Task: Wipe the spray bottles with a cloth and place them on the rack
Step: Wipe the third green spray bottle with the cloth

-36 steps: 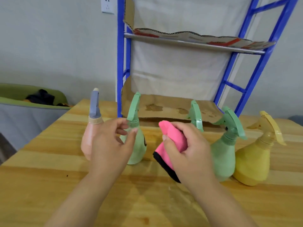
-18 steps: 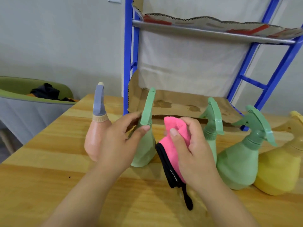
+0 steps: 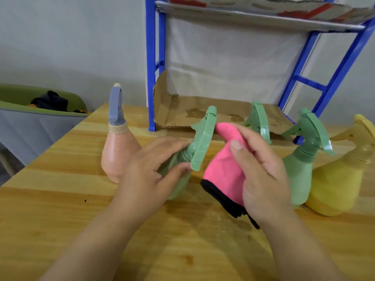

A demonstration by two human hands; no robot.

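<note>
Our left hand (image 3: 148, 169) grips the light green spray bottle (image 3: 200, 142) at its neck and shoulder. The fingers curl round the far side and the thumb lies on the near side, just below the tip of the trigger lever. The bottle leans, its spray head angled up and to the right. The hand hides the base, so we cannot tell whether it rests on the wooden table (image 3: 60, 209).

Our right hand (image 3: 261, 175) pinches a pink cloth (image 3: 223, 169) with a black hem, thumb on the near face and fingers behind. The cloth hangs just to the right of the held bottle's spray head. Its top fold is close against the head, though we cannot tell if they touch.

Four more bottles stand on the table:
- A peach bottle with a grey-blue nozzle (image 3: 119, 155) stands just left of our left hand.
- A second green bottle (image 3: 259, 120) is mostly hidden behind our right hand.
- A third green bottle (image 3: 300, 173) stands further right.
- A yellow bottle (image 3: 341, 183) stands just beside the third green one, at the far right.

Behind them stands the blue rack (image 3: 151, 78), its lower shelf lined with stained cardboard (image 3: 203, 110).

We make out no legible label on the bottles. The upper shelf's cardboard (image 3: 304, 9) carries red print that is too blurred to read.
</note>
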